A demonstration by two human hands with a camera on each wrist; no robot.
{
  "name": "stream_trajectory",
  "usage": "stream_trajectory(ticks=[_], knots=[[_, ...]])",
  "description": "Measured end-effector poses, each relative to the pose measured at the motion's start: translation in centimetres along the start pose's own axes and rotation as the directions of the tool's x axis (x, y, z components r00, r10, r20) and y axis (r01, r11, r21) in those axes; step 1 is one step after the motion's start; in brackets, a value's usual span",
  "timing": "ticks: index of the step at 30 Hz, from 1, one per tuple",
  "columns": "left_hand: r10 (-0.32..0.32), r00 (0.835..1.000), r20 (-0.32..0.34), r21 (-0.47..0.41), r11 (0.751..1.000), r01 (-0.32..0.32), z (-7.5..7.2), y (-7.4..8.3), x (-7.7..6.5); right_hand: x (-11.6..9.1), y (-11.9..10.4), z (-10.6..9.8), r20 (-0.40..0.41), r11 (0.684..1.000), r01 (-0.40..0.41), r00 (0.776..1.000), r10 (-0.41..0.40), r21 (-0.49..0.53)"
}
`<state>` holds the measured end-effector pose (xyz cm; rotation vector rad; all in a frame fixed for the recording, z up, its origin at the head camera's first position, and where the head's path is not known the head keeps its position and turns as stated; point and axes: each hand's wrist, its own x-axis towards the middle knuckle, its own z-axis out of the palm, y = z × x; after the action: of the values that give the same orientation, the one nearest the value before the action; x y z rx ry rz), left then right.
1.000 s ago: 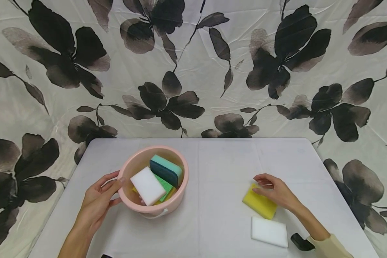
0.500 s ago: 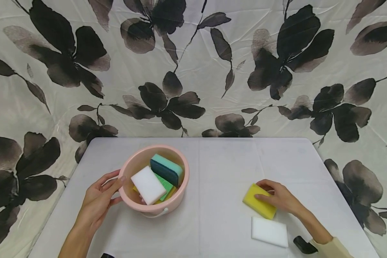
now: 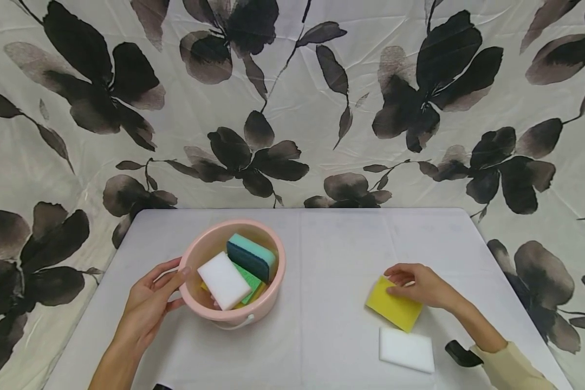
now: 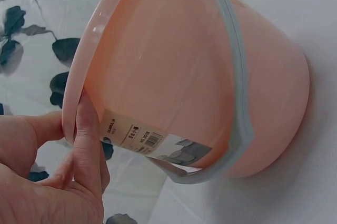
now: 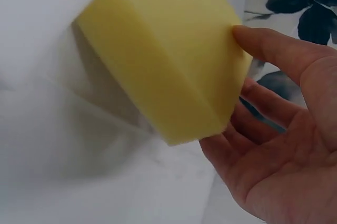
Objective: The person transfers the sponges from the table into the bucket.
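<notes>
A pink bucket (image 3: 268, 309) stands at the table's left side, its pale handle (image 4: 239, 77) hanging down the outside. My left hand (image 3: 143, 303) pinches the bucket's rim between thumb and fingers. Inside the bucket lie a white sponge (image 3: 223, 281), a teal sponge (image 3: 253, 254) with a dark scouring side, a green sponge (image 3: 249, 281) and something yellow beneath. On the right, my right hand (image 3: 421, 284) pinches a yellow sponge (image 3: 394, 304) by its far edge. In the right wrist view the yellow sponge (image 5: 168, 50) is tilted, one side raised off the table.
Just in front of the yellow sponge lies a white sponge (image 3: 406, 350) on the white-covered table (image 3: 331, 260). A black object (image 3: 462, 354) sits by the right sleeve. Behind the table hangs a floral cloth (image 3: 283, 108).
My right hand has taken hold of the yellow sponge's far edge and lifted it a little, tilting it. My left hand and the bucket have stayed put.
</notes>
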<state>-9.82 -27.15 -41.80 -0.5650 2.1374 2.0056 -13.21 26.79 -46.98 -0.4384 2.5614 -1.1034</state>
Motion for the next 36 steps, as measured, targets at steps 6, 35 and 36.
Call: stream_trajectory(ticks=[6,35,36], knots=[[-0.002,1.0,0.0,0.003,1.0,0.002,-0.1,-0.1,0.1,0.3,-0.7,-0.9,-0.001,1.0,-0.024,1.0,0.024,-0.015],[0.017,1.0,-0.013,0.068,0.998,-0.016,-0.2,-0.2,0.0,3.2,-7.1,-2.9,-0.071,0.945,-0.071,0.992,0.099,0.32],[0.018,1.0,-0.012,0.068,0.998,-0.017,-0.2,-0.2,0.0,3.4,-7.4,-2.9,-0.072,0.944,-0.067,0.993,0.095,0.324]])
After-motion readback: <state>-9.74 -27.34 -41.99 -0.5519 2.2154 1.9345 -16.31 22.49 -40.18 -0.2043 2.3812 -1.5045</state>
